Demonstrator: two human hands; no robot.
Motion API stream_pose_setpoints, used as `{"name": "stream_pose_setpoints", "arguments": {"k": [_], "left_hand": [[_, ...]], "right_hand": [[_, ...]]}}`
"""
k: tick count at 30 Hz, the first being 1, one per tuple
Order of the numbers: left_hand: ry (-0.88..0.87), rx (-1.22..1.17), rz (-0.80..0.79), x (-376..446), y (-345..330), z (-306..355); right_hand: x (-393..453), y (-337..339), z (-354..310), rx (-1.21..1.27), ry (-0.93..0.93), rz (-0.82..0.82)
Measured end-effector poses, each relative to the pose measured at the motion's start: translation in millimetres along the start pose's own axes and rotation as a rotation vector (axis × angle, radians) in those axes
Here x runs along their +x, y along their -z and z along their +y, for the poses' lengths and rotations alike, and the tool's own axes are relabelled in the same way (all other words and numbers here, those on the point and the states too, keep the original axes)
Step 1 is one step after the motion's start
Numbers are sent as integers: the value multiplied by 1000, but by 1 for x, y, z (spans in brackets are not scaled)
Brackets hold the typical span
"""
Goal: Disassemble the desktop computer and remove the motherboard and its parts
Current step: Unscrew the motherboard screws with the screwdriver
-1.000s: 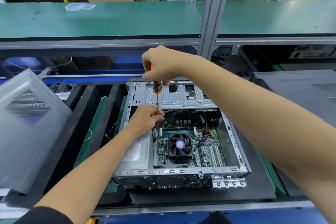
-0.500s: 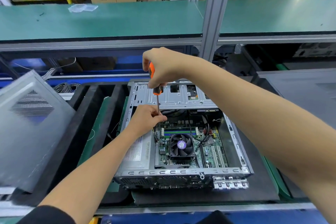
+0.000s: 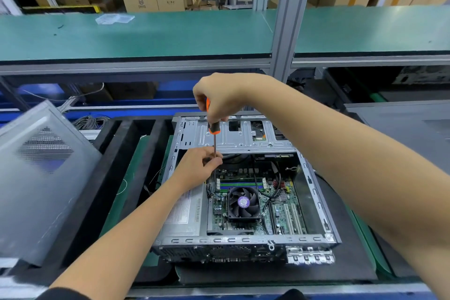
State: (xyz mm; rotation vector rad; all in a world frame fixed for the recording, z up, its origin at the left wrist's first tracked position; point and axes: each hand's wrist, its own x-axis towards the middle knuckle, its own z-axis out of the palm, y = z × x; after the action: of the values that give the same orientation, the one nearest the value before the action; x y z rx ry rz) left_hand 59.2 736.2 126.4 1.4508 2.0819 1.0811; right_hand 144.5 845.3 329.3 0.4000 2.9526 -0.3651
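An open desktop computer case (image 3: 246, 241) lies flat on a black foam mat. Inside it sits the green motherboard (image 3: 280, 209) with a black CPU fan (image 3: 243, 203) and black cables. A silver power supply (image 3: 185, 217) fills the case's left side. My right hand (image 3: 219, 97) grips the orange-and-black handle of a screwdriver (image 3: 213, 129), held upright over the board's far-left corner. My left hand (image 3: 198, 167) pinches the screwdriver's shaft just above the board. The tip is hidden behind my fingers.
The removed grey side panel (image 3: 41, 178) leans at the left. A metal drive bay (image 3: 238, 136) spans the case's far end. Black foam dividers (image 3: 109, 153) lie left of the case. A grey post (image 3: 289, 19) and a green shelf (image 3: 146, 34) rise behind.
Both hands keep their hold on the screwdriver over the same corner. The view has shifted slightly; the hands have barely moved.
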Motion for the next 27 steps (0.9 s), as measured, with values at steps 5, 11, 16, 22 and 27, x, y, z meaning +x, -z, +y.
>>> {"name": "stream_pose_setpoints", "arguments": {"k": [5,11,16,22,27], "left_hand": [[21,31,-4,4,-1,-5],[26,26,30,6,-1,-8],[19,17,67,5,-1,-9],[15,29,73,5,-1,-9],[25,91,107,6,-1,-8]], "right_hand": [[4,-2,1,127,5,55],[4,-6,-1,-41,-103,137],[5,-1,-2,16,-23,0],[8,-10,8,189,31,111],[4,-24,20,543,-34,177]]}}
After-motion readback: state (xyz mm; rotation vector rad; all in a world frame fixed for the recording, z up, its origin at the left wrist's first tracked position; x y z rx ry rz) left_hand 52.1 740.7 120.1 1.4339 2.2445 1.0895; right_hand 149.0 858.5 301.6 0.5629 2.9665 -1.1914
